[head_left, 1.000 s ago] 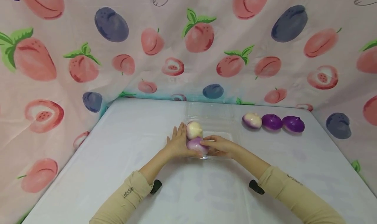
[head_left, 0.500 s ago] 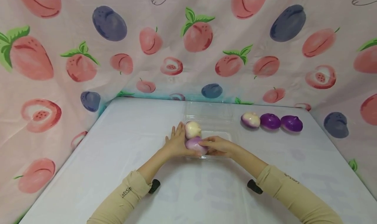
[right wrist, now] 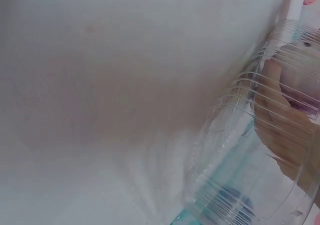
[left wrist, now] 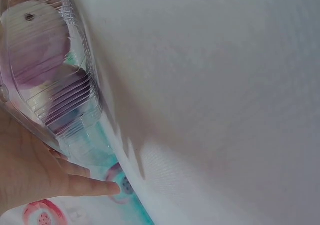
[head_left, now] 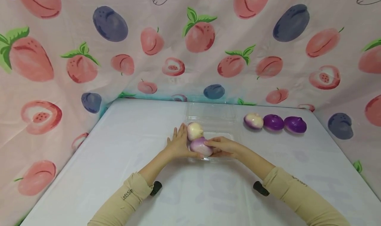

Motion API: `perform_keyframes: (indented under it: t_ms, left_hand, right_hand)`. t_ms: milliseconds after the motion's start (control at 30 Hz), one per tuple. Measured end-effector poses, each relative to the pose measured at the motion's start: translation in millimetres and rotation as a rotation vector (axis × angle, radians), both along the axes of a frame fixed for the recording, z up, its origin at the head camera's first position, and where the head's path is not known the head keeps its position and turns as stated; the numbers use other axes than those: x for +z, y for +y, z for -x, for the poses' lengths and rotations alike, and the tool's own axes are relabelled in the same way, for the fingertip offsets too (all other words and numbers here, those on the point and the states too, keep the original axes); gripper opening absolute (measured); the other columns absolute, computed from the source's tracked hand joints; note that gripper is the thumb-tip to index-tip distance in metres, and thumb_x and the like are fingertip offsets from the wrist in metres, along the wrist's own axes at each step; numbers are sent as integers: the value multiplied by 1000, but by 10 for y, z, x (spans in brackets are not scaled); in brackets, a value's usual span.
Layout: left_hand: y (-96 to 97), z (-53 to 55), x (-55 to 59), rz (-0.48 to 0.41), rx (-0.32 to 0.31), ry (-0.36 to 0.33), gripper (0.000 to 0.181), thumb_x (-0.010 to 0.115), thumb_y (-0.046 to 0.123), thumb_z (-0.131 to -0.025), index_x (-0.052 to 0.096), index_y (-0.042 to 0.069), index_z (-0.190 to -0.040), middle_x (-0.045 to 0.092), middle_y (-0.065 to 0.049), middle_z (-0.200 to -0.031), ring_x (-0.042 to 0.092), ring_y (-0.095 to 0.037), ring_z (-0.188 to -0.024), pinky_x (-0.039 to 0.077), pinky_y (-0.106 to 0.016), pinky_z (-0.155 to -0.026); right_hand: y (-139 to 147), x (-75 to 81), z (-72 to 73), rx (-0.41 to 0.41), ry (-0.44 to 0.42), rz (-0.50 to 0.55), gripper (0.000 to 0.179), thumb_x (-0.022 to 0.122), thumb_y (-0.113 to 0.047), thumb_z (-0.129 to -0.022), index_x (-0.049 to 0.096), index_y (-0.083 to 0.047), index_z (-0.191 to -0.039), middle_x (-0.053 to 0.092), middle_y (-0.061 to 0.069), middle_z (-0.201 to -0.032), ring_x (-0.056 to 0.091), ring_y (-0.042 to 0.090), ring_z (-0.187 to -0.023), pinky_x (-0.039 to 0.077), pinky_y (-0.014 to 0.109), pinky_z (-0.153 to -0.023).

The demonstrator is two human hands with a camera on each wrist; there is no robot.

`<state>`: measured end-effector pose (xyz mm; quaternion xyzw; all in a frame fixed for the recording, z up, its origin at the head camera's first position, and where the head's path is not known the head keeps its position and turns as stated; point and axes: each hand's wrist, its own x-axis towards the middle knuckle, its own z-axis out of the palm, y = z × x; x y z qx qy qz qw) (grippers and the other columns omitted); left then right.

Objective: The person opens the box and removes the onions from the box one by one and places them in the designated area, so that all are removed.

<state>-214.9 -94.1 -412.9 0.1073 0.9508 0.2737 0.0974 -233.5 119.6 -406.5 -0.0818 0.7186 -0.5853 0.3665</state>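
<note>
A clear plastic clamshell box [head_left: 220,135] lies with its lid [head_left: 211,112] folded back. Inside, along its left side, are two onions. The far onion [head_left: 194,131] is cream with a purple base. The near, pale purple onion [head_left: 200,148] is gripped by my right hand [head_left: 225,148], which reaches into the box. Through the ribbed wall in the right wrist view, that hand's fingers [right wrist: 277,107] show against the onion. My left hand [head_left: 178,147] lies along the box's left wall, fingers straight and spread, thumb along the front edge. In the left wrist view, both onions show through the plastic.
To the right of the box, a row holds a cream-and-purple onion [head_left: 253,121] and two dark purple onions, one in the middle [head_left: 273,123] and one at the end [head_left: 295,125]. A white cloth [head_left: 143,120] covers the table. A fruit-print curtain [head_left: 178,31] hangs behind.
The near onion has turned and shifted slightly right in my right hand, its purple end now toward the far onion. My left hand stays against the box.
</note>
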Motion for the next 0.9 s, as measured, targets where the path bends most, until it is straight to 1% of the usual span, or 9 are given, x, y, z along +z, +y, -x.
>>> perform_keyframes:
  t_ms: [133, 267, 367, 467, 533, 633, 767, 900]
  left_hand:
    - [1, -3, -7, 8, -3, -2, 135, 79, 61, -60, 0, 1, -151, -5, -14, -159, -6, -42, -144, 8, -70, -107]
    - [2, -16, 11, 10, -4, -13, 136, 79, 63, -60, -1, 1, -151, -6, -13, -159, -7, -41, -145, 8, -70, -107]
    - [1, -21, 27, 11, -4, -14, 136, 79, 63, -60, -1, 1, -151, -7, -14, -159, -7, -41, -144, 7, -69, -108]
    - [-1, -19, 25, 16, -4, -7, 135, 79, 63, -60, -1, 1, -151, -6, -14, -159, -7, -42, -144, 8, -70, -107]
    - [-3, -17, 18, 21, -6, -1, 135, 79, 63, -60, 0, 1, -151, -6, -15, -159, -6, -42, -144, 9, -71, -106]
    - [-6, -15, 14, 24, -5, 0, 135, 79, 62, -60, 0, 1, -151, -5, -14, -159, -6, -42, -144, 9, -71, -107]
    - [-6, -14, 21, 22, -5, -3, 136, 79, 62, -60, 0, 1, -151, -6, -14, -159, -6, -42, -144, 9, -70, -107]
    - [-4, -11, 17, 15, -7, -4, 136, 79, 63, -59, 0, 2, -151, -6, -13, -159, -7, -42, -144, 8, -70, -107]
  right_hand:
    - [23, 7, -10, -38, -24, 40, 55, 49, -23, -97, 35, 16, -134, 54, 19, -117, 63, 17, -92, 51, 38, -92]
    - [71, 32, -4, -50, -19, 54, 56, 49, -24, -97, 35, 14, -135, 52, 20, -122, 63, 17, -93, 51, 36, -92]
    - [109, 60, 9, -45, -1, 44, 59, 49, -27, -97, 33, 13, -137, 49, 23, -128, 62, 17, -95, 49, 37, -95]
    - [140, 94, 12, -41, 14, 50, 62, 49, -30, -97, 31, 13, -138, 45, 25, -132, 61, 18, -96, 44, 42, -100]
    - [156, 120, 9, -38, 33, 57, 62, 48, -30, -98, 31, 13, -138, 46, 23, -129, 60, 18, -96, 42, 45, -102]
    - [173, 157, 1, -44, 52, 76, 59, 48, -30, -98, 34, 13, -135, 50, 15, -122, 58, 16, -96, 41, 45, -103]
    - [198, 184, 4, -60, 66, 102, 57, 48, -31, -99, 36, 13, -133, 52, 6, -112, 57, 15, -94, 42, 44, -102]
    - [233, 194, 21, -73, 78, 149, 57, 47, -32, -99, 36, 12, -133, 53, 2, -109, 59, 14, -93, 46, 39, -100]
